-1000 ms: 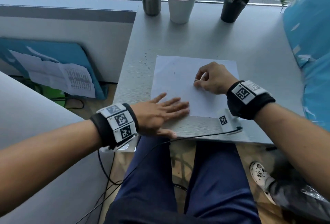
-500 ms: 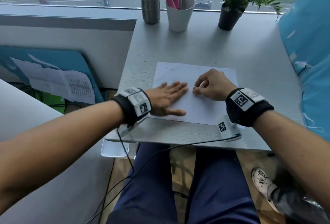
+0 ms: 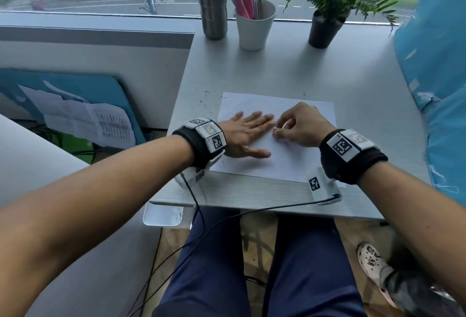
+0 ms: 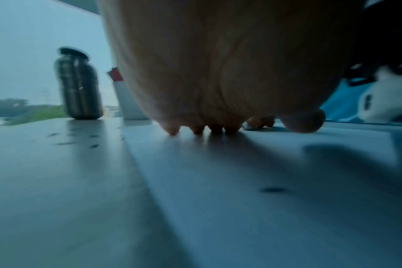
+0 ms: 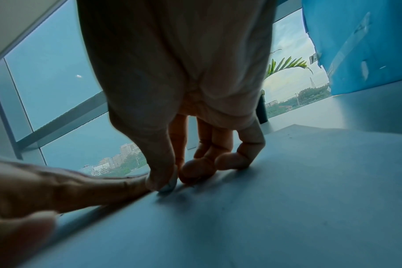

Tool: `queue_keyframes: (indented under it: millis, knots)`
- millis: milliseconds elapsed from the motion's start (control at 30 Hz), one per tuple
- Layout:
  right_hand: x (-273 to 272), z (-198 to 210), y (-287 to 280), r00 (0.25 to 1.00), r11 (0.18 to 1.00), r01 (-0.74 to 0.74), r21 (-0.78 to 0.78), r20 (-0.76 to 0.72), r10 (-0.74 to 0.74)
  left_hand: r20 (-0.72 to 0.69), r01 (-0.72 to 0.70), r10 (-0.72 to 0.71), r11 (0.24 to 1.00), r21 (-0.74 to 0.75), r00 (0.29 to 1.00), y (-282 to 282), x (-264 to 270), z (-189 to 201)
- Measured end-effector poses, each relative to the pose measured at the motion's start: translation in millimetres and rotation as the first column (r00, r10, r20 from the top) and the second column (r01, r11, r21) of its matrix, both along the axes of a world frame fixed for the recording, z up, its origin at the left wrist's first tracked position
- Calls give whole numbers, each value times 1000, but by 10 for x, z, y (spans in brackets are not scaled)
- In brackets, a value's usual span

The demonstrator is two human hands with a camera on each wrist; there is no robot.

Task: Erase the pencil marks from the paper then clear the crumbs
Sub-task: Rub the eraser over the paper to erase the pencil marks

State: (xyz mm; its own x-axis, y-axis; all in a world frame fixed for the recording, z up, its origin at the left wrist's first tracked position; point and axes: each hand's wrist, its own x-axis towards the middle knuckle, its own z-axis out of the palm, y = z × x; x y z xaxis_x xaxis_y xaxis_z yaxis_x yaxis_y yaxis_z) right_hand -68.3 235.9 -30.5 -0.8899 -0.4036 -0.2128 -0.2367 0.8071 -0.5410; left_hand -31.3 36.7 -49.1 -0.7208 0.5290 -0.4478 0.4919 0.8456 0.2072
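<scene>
Head view shows the paper [image 3: 297, 160] lying flat on the surface [image 3: 315, 71], its long axis running left to right across the near edge, with dark crumbs [image 3: 205, 101] scattered on the surface just beyond the paper's far-left corner. The left hand [image 3: 245, 137] lies spread, palm down, on the paper's left half, fingers straight and pointing toward the paper's middle. The right hand [image 3: 300, 125] sits curled over the paper's middle, its thumb and forefinger pinching a small pale eraser [image 3: 276, 129] whose tip meets the sheet; in the right wrist view the eraser [image 5: 168, 185] is touching the paper right beside a left fingertip. So the rubbing spot lies directly off the left fingertips, toward the paper's right half, and the right hand is the one on it. Any pencil marks are too faint to make out. Rubbing looks to be under way, with the crumbs not yet cleared.
</scene>
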Motion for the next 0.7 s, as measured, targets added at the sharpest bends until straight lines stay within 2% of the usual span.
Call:
queue_keyframes:
  millis: [133,200,267,300,333,400,467,500,533,600,700]
  knots:
    - [12,3,-4,1000,1000,19,-3,25,-19,-35,-223,222,975,-24,974,-335,-263,31]
    - [17,20,-8,999,1000,21,-5,36,-20,-35,-372,371,922,-108,928,-476,-349,81]
    - [17,34,-3,999,1000,23,-7,42,-22,-107,-448,435,868,-214,894,-502,-332,149]
    - [14,37,-3,999,1000,25,-9,43,-25,-146,-443,419,869,-223,896,-479,-270,190]
    - [14,38,-5,999,1000,29,-10,45,-29,-169,-387,358,901,-196,918,-436,-162,227]
    - [4,31,-7,998,999,36,-17,54,-35,-168,-139,122,986,-92,978,-333,161,254]
    - [-3,24,-7,998,999,35,-25,54,-34,-122,113,-115,993,-23,986,-287,569,219]
    - [-3,19,1,998,999,35,-26,56,-33,-87,192,-192,981,-13,977,-301,757,175]
    - [-4,23,4,998,999,38,-28,58,-36,-52,221,-221,975,-5,974,-344,907,127]
    - [4,37,7,997,999,43,-33,64,-40,-29,170,-170,985,1,985,-494,1072,64]
    - [27,46,0,997,998,43,-37,66,-40,-35,-49,45,993,-109,998,-735,1038,77]
